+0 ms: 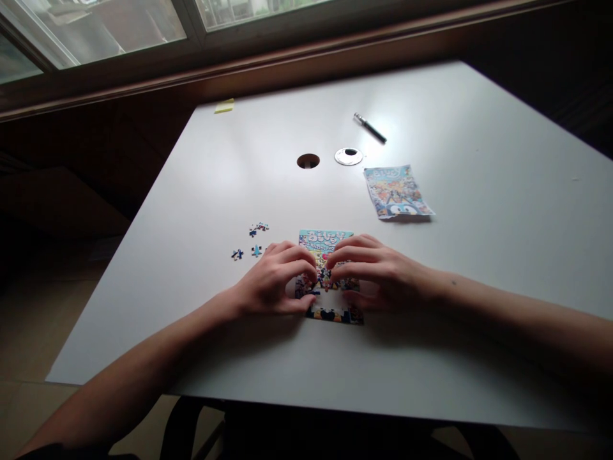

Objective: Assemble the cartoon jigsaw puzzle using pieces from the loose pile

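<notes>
A small, partly assembled jigsaw puzzle (326,237) lies before me, with colourful cartoon figures and lettering along its top. White tabletop shows through a gap in its lower middle, above a dark strip with yellow patches. My left hand (275,278) is curled onto the puzzle's left side, its thumb low beside the gap. From the other side, my right hand (378,271) curls over the right part, fingertips on the pieces. Both hands cover parts of the picture. Left of them lie several loose jigsaw pieces (257,250), one partly behind my left hand.
A creased picture sheet (397,191) with a similar print lies at the right. Beyond are a dark pen-like object (370,128), a round metal cover (348,156) and a hole (308,161) in the white table (191,211). A yellow note (224,106) sits near the far edge.
</notes>
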Motion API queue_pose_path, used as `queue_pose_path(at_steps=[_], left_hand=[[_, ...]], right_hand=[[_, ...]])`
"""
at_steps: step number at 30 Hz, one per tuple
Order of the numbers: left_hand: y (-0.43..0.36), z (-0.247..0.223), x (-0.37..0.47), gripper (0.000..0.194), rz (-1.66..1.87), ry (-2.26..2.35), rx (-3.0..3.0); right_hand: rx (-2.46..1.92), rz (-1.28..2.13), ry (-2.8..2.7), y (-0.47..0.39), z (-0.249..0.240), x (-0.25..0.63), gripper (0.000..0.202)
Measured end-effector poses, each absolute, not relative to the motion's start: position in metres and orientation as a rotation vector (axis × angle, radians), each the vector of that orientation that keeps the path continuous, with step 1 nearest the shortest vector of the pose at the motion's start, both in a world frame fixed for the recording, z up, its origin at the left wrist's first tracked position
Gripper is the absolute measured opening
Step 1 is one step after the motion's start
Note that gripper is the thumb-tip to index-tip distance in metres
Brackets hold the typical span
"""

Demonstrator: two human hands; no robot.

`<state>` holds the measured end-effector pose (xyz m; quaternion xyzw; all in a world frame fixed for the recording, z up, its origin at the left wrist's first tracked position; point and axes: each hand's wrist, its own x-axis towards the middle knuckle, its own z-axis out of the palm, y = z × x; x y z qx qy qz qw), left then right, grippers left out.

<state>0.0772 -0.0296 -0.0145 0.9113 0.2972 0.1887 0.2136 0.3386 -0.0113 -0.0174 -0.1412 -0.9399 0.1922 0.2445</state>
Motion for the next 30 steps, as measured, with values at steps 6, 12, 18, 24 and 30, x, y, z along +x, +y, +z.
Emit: queue_pose_path(at_steps=[6,12,18,24,30], left_hand=[[-0.0306,-0.0175,0.0778,0.019,0.531,0.828,2.543],[-0.0303,-0.0180,0.0769,0.018,0.520,0.824,2.547],[-0.0304,-0.0175,0.0765,0.017,0.514,0.819,2.539],[-0.0305,-0.0137,0.0758,0.013,0.508,0.782,2.518],[-0.0309,-0.0103,0.0756,0.013,0.514,0.780,2.502]], right_hand=[[-0.317,0.480,-2.682,-0.0118,-0.0163,0.3403,0.032],[-0.310,0.442,-2.729,-0.0125,-0.0184,0.3394,0.036],[-0.322,0.410,-2.748,-0.0133,-0.0181,0.3389,0.037],[-0.324,0.419,-2.770,-0.0130,-0.0168,0.3396,0.036],[-0.318,0.412,-2.779,-0.0122,-0.0162,0.3392,0.036]])
